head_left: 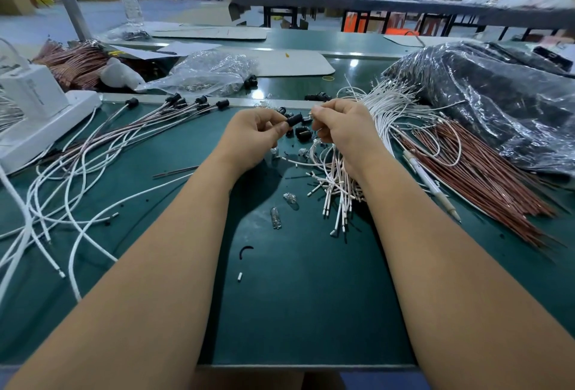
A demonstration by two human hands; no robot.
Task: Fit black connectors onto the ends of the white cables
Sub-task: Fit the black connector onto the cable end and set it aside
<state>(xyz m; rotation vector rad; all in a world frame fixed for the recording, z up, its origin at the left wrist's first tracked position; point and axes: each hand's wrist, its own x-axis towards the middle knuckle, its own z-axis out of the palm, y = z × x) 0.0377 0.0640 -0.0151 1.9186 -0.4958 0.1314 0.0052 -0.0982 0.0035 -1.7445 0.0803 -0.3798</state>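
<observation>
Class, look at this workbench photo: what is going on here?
A person is assembling cables at a green bench. The left hand pinches a black connector, while the right hand brings something small up to it. Finished cables with connectors lie to the left; unfitted white cables lie under the right wrist.

Matt green table mat (pixel 305 296), glossy crinkled clear plastic bags (pixel 211 73), black connectors (pixel 294 119) probably matt plastic
</observation>
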